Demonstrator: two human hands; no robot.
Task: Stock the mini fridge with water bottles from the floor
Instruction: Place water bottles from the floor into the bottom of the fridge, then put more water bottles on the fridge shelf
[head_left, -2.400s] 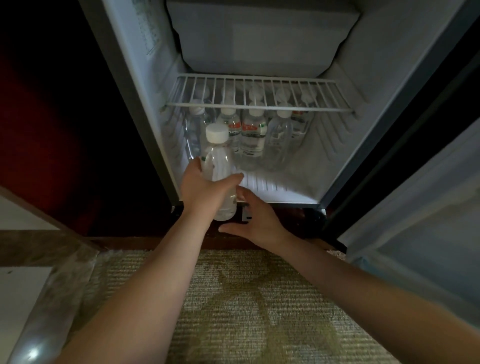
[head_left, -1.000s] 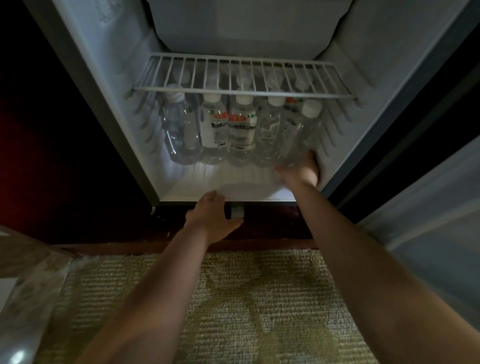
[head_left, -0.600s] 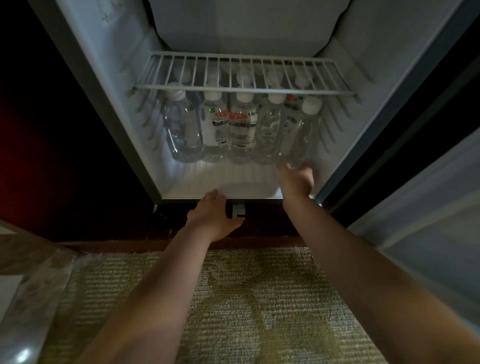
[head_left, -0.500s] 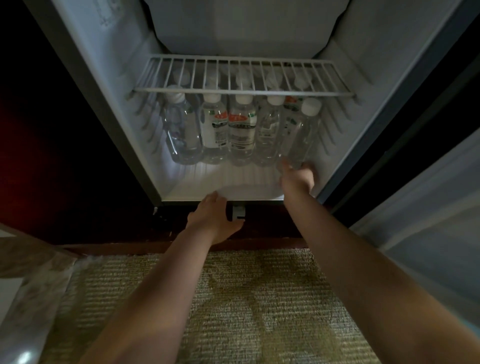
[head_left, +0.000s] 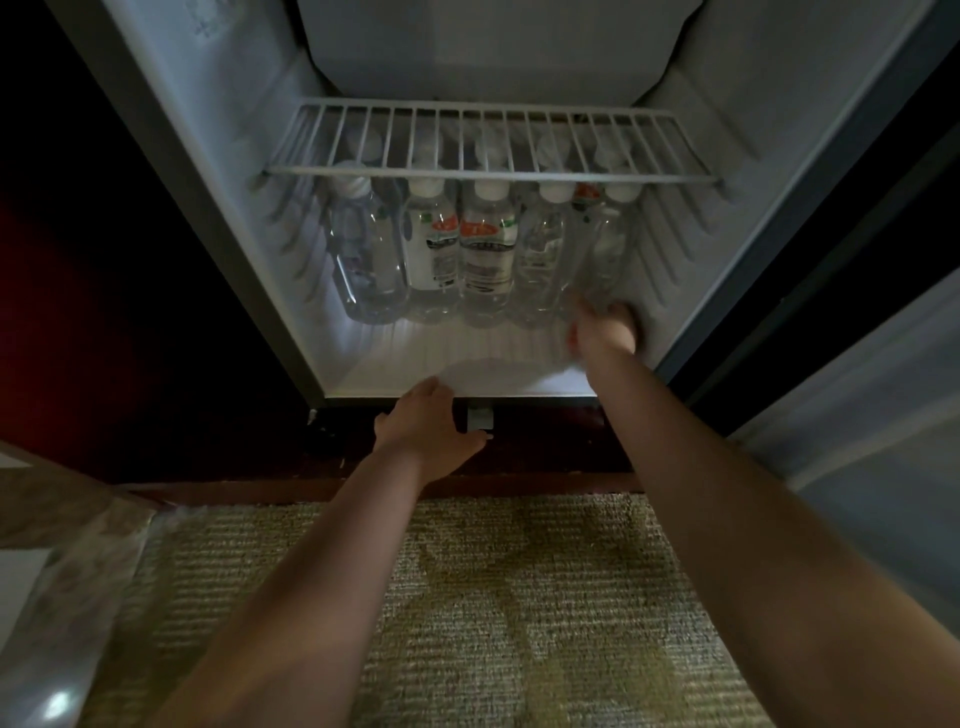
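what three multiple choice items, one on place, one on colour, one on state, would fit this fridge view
1. Where do the water bottles stand in the mini fridge? A under the wire shelf; B on top of it; C in a drawer.
2. Their caps are? A red; B white; C black.
3. The left hand is? A gripping a bottle; B in a fist; C open, holding nothing.
A, they stand below the shelf; B, the caps show white; C, its fingers lie straight at the fridge's lower edge.
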